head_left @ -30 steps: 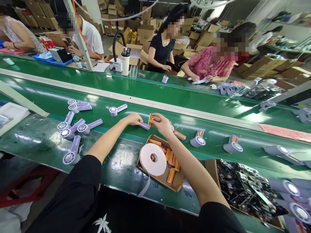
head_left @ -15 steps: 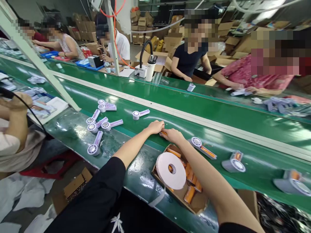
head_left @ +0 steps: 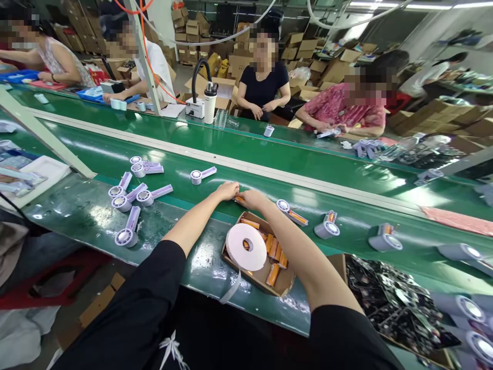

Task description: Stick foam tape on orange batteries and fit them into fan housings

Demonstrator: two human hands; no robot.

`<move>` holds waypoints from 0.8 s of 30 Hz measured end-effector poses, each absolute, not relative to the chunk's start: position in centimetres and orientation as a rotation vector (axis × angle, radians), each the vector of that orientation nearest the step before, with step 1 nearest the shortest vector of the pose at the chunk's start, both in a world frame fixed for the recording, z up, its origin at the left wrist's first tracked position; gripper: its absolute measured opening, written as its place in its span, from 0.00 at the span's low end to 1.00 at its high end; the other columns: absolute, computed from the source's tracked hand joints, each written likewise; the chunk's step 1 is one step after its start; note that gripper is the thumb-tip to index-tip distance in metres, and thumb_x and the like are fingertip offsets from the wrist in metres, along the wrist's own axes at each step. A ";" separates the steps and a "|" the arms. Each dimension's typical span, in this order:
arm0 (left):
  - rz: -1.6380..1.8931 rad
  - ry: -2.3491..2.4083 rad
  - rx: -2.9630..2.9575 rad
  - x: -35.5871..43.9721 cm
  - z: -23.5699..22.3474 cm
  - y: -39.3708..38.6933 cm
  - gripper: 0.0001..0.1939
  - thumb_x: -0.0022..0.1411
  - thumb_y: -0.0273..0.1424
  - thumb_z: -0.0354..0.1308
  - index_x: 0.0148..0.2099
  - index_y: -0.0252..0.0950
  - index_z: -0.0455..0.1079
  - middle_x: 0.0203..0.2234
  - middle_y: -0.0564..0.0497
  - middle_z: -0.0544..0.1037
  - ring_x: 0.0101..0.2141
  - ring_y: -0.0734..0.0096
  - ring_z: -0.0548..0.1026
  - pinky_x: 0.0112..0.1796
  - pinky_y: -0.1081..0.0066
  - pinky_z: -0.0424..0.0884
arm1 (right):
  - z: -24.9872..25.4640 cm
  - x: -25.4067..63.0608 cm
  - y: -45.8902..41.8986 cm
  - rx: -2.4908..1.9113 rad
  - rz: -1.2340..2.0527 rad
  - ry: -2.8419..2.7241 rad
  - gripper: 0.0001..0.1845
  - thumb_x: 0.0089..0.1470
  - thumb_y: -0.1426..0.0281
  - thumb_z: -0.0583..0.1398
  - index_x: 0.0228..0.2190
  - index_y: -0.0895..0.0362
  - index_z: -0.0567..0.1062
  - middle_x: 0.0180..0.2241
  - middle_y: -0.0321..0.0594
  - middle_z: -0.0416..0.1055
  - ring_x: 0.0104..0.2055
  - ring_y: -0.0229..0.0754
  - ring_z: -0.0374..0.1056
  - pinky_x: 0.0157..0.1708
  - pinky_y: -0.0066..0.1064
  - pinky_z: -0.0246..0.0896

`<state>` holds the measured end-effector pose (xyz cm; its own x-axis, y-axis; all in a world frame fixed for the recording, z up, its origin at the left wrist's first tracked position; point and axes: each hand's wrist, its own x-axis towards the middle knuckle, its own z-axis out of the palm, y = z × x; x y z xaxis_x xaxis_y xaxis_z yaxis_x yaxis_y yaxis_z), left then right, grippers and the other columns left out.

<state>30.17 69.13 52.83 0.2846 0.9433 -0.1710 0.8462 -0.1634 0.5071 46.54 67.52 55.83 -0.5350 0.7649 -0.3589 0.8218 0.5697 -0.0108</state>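
My left hand (head_left: 227, 190) and my right hand (head_left: 252, 199) meet on the green conveyor belt (head_left: 269, 154), fingers closed down on a small fan part with an orange battery (head_left: 240, 199) that shows between them. Just below my hands sits a cardboard box (head_left: 283, 281) holding several orange batteries (head_left: 274, 250) and a white tape roll (head_left: 246, 246). A purple fan half with a battery (head_left: 291, 211) lies right of my right hand.
Several purple handheld fans (head_left: 133, 198) lie on the belt at left, more fan shells (head_left: 326, 228) at right. A box of dark circuit parts (head_left: 389, 303) is at lower right. Other people work across the belt. A diagonal metal post (head_left: 42, 136) stands at left.
A second ago my hands held the battery and the purple part raised above the belt; they have come down and now press it onto the belt. The head view swung left and back.
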 end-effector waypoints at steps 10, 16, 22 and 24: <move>0.265 1.604 2.057 31.3 52.5 69.2 0.18 0.75 0.42 0.61 0.57 0.35 0.75 0.55 0.43 0.78 0.54 0.58 0.78 0.56 0.51 0.77 | 56.0 47.6 66.0 1.403 -0.209 2.506 0.27 0.75 0.56 0.49 0.65 0.46 0.74 0.56 0.49 0.80 0.57 0.56 0.76 0.59 0.43 0.68; 0.246 1.648 2.085 32.7 53.4 68.6 0.17 0.76 0.41 0.58 0.57 0.35 0.74 0.55 0.42 0.78 0.57 0.55 0.76 0.59 0.48 0.73 | 57.0 47.8 65.8 1.467 -0.293 2.489 0.23 0.73 0.57 0.54 0.58 0.50 0.82 0.55 0.53 0.80 0.57 0.60 0.77 0.57 0.48 0.70; 0.436 1.453 2.367 32.1 57.6 62.0 0.23 0.76 0.38 0.54 0.68 0.39 0.66 0.71 0.40 0.66 0.71 0.48 0.57 0.70 0.49 0.54 | 60.5 52.1 60.6 1.546 -0.428 2.672 0.23 0.74 0.61 0.53 0.62 0.51 0.78 0.61 0.44 0.77 0.62 0.50 0.74 0.63 0.38 0.67; 0.388 1.055 2.565 31.0 58.3 57.8 0.27 0.71 0.45 0.60 0.68 0.44 0.68 0.67 0.43 0.72 0.69 0.50 0.62 0.71 0.53 0.54 | 60.9 54.8 56.7 1.701 -0.548 2.797 0.24 0.74 0.61 0.51 0.62 0.53 0.77 0.63 0.45 0.76 0.63 0.49 0.73 0.63 0.38 0.68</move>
